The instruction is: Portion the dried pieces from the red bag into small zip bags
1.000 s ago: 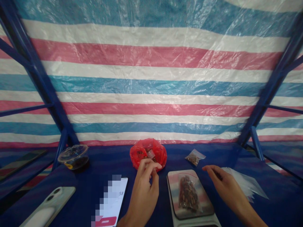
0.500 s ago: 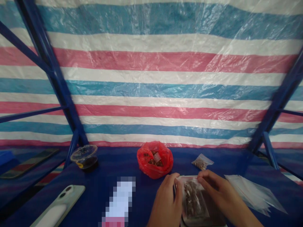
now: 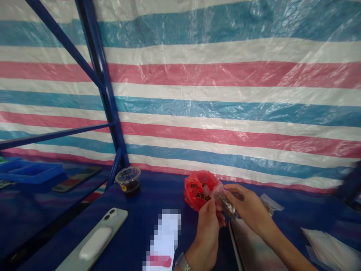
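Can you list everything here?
striped tarp: one, blue-white-pink, back
metal frame: one, blue, back left
tray: one, blue, far left
dark phone: one, black, beside tray
lidded cup: one, clear, by frame
green-cased phone: one, green, front left
lit phone: one, blurred, front middle
plastic bag: one, red, middle
filled zip bag: one, clear, in both hands
small zip bag: one, clear, behind right hand
stacked plastic bags: several, clear, bottom right
scale: one, pale, under right arm
left hand: one, front middle
right hand: one, front right
wristwatch: one, silver, left wrist
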The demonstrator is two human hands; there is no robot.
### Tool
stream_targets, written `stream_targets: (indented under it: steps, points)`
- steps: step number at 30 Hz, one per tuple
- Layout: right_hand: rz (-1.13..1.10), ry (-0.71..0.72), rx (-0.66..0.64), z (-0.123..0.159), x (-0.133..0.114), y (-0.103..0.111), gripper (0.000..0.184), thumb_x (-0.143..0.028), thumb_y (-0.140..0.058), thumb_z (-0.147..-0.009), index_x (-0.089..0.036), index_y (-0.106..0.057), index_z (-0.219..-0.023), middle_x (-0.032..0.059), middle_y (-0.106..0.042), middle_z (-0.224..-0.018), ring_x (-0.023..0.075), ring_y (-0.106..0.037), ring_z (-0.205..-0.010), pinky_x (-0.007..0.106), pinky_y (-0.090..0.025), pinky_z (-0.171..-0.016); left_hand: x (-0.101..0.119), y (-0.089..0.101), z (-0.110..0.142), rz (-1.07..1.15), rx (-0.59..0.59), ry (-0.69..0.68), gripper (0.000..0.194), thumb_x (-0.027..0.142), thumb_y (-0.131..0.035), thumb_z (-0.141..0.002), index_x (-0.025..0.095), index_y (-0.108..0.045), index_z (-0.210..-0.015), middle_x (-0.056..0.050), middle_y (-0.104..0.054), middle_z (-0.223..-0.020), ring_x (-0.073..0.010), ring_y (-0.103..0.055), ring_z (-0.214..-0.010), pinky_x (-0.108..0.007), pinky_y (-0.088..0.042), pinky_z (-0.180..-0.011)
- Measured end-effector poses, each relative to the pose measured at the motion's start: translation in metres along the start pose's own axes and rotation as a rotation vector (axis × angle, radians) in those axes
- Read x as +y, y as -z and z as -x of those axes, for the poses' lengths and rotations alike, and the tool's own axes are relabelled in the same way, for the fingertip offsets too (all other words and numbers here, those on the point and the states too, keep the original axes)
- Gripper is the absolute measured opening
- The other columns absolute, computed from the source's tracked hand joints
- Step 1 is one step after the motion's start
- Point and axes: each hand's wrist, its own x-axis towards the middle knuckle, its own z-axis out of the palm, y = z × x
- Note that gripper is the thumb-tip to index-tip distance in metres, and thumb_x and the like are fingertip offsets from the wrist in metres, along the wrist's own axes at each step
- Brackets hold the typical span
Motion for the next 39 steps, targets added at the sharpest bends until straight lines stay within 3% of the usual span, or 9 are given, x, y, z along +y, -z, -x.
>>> stream_targets:
  steps: [7, 13, 18, 21, 23, 27, 33, 36, 39]
  points:
    - [0.085, 0.122, -0.151, -0.028, -0.005, -0.026, 0.027, -0.039, -0.059, -0.087, -0.023, -0.081, -0.09, 0.005, -0.085, -0.092, 0.026, -0.08, -0.082, 0.033, -0.059, -0.072, 0.005, 0.003, -0.005, 0.066, 0.03, 0.088, 0.039, 0.051, -0.074, -0.083, 0.013, -0.064, -0.091, -0.003, -0.067, -0.077, -0.0097, -0.053, -0.059, -0.024, -0.042, -0.059]
    - [0.063, 0.125, -0.067, -0.023, 0.003, -0.03, 0.026, -0.042, -0.06, -0.084, -0.023, -0.077, -0.089, 0.0065, -0.083, -0.091, 0.0266, -0.079, -0.083, 0.035, -0.061, -0.077, 0.002, 0.01, -0.015, -0.019, 0.046, 0.071, 0.038, 0.054, -0.071, -0.087, 0.017, -0.059, -0.083, 0.002, -0.06, -0.064, -0.01, -0.05, -0.051, -0.023, -0.039, -0.054]
    - [-0.142, 0.043, -0.094, -0.001, 0.008, -0.01, 0.037, -0.052, -0.067, -0.081, -0.022, -0.072, -0.102, 0.0111, -0.084, -0.1, 0.0284, -0.08, -0.088, 0.038, -0.066, -0.08, 0.004, 0.012, -0.012, -0.141, 0.028, -0.039, 0.038, 0.055, -0.075, -0.085, 0.018, -0.07, -0.094, 0.002, -0.062, -0.064, -0.0151, -0.057, -0.056, -0.026, -0.043, -0.057]
    - [-0.13, 0.065, -0.04, 0.019, 0.008, 0.005, 0.037, -0.055, -0.068, -0.084, -0.022, -0.076, -0.099, 0.0108, -0.084, -0.103, 0.0291, -0.08, -0.095, 0.038, -0.065, -0.089, 0.009, 0.009, 0.002, -0.341, -0.022, -0.277, 0.036, 0.047, -0.068, -0.093, 0.019, -0.074, -0.114, -0.009, -0.077, -0.099, -0.0248, -0.07, -0.091, -0.033, -0.053, -0.08]
    - [-0.112, 0.065, 0.022, 0.032, 0.007, 0.015, 0.036, -0.056, -0.069, -0.084, -0.023, -0.078, -0.095, 0.0105, -0.084, -0.104, 0.0297, -0.079, -0.097, 0.038, -0.065, -0.091, 0.012, 0.005, 0.014, -0.483, -0.085, -0.429, 0.034, 0.041, -0.057, -0.1, 0.019, -0.074, -0.121, -0.013, -0.075, -0.123, -0.0278, -0.068, -0.115, -0.037, -0.052, -0.099]
    - [-0.107, 0.041, 0.097, 0.053, 0.008, 0.038, 0.039, -0.059, -0.071, -0.082, -0.024, -0.082, -0.098, 0.0091, -0.084, -0.107, 0.0309, -0.079, -0.101, 0.037, -0.064, -0.093, 0.015, -0.004, 0.033, -0.658, -0.248, -0.585, 0.037, 0.034, -0.046, -0.105, 0.023, -0.07, -0.13, -0.011, -0.072, -0.129, -0.0252, -0.065, -0.124, -0.037, -0.047, -0.109]
    - [-0.043, -0.076, -0.016, 0.077, 0.026, 0.074, 0.035, -0.058, -0.069, -0.084, -0.027, -0.084, -0.092, 0.0054, -0.085, -0.094, 0.0301, -0.079, -0.089, 0.032, -0.065, -0.078, 0.007, -0.008, 0.045, -0.878, -0.355, -0.439, 0.037, 0.039, -0.057, -0.1, 0.022, -0.073, -0.129, -0.01, -0.078, -0.104, -0.025, -0.07, -0.089, -0.034, -0.053, -0.084]
    - [0.061, -0.146, -0.087, 0.087, 0.042, 0.078, 0.036, -0.056, -0.063, -0.085, -0.026, -0.082, -0.08, 0.0047, -0.082, -0.079, 0.0277, -0.076, -0.073, 0.032, -0.061, -0.063, 0.0, -0.005, 0.046, -0.967, -0.417, -0.314, 0.036, 0.038, -0.06, -0.098, 0.022, -0.074, -0.127, -0.009, -0.079, -0.098, -0.0256, -0.071, -0.088, -0.033, -0.052, -0.08]
    - [0.217, -0.126, -0.022, 0.092, 0.055, 0.076, 0.034, -0.051, -0.06, -0.084, -0.025, -0.078, -0.072, 0.0052, -0.078, -0.073, 0.025, -0.072, -0.067, 0.032, -0.058, -0.064, -0.004, 0.001, 0.042, -1.007, -0.442, -0.347, 0.03, 0.038, -0.057, -0.1, 0.023, -0.078, -0.116, -0.009, -0.08, -0.103, -0.0263, -0.072, -0.096, -0.034, -0.053, -0.087]
